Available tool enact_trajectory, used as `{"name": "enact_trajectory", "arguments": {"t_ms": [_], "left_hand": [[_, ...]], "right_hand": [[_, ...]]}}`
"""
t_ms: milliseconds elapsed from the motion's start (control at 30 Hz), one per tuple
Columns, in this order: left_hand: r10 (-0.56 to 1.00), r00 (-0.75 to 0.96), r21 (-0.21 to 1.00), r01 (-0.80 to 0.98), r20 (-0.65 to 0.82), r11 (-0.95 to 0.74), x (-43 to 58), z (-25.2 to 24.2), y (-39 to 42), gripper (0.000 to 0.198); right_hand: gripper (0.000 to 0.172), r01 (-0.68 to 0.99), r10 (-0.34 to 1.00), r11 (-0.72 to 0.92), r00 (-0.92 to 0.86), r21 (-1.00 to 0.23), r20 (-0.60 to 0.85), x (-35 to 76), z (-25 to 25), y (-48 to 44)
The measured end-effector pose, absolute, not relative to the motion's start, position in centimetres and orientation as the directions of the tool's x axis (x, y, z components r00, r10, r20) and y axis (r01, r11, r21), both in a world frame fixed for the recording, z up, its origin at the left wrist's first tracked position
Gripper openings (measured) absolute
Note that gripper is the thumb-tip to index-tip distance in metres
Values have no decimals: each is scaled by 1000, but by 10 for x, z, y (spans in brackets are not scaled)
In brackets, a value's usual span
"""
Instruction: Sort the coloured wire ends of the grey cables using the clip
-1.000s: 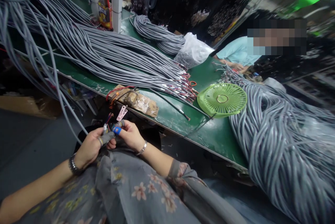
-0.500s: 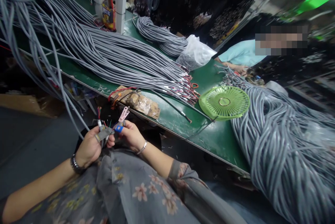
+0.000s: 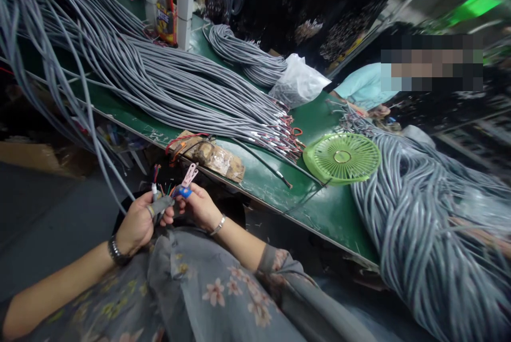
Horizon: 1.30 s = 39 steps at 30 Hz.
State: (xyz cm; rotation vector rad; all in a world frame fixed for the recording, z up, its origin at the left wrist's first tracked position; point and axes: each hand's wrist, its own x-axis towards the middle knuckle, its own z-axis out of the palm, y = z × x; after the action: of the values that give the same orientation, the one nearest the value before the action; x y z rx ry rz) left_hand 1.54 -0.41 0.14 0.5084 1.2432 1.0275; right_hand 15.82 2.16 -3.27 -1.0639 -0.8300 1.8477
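So the gray cable [image 3: 155, 196] is up in front of the person's lap, just off the near edge of the desk [image 3: 319, 214], with a white band near its end and dark wires poking out the top. Left hand [image 3: 139, 219] is clamped on it, gray wrap on the thumb. Thin colored wires [image 3: 167, 189] fan out beside it, and the right hand [image 3: 203, 209], blue wrap on the thumb, has its fingertips pinched on them; too small to tell how many strands.

A pink clothespin [image 3: 190, 175] sits just beyond the right hand. Past that, a taped-up board [image 3: 217, 158] lies along the desk edge. Big bundle of gray cables [image 3: 179, 86] behind it, red and white ends pointing at a green fan [image 3: 342, 158]. Another cable heap [image 3: 423, 225] spills off on the right, and near its far end there's a co-worker in a light blue sleeve [image 3: 361, 88].
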Motion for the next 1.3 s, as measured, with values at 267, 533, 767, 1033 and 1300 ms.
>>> {"name": "enact_trajectory", "arguments": {"t_ms": [267,533,767,1033,1300], "left_hand": [[867,-28,820,-341,-498,460,17,1,-8,26],[886,-7,841,-318,-463,437,16,-5,-9,26],[890,-31,848,-319,-455,422,18,0,-8,31],[859,13,803,-349,-512,483,13,11,-10,32],[844,145,772,-346,-517,533,22,26,-2,34]], "right_hand": [[50,-259,915,-370,-268,-892,-302,154,-24,20],[43,-297,902,-407,-277,-864,-330,154,-27,22],[34,-365,908,-420,-180,-831,-379,150,-27,22],[36,-542,821,-544,-186,-640,-540,172,-24,38],[51,-407,934,-350,-221,-844,-282,166,-24,46]]}}
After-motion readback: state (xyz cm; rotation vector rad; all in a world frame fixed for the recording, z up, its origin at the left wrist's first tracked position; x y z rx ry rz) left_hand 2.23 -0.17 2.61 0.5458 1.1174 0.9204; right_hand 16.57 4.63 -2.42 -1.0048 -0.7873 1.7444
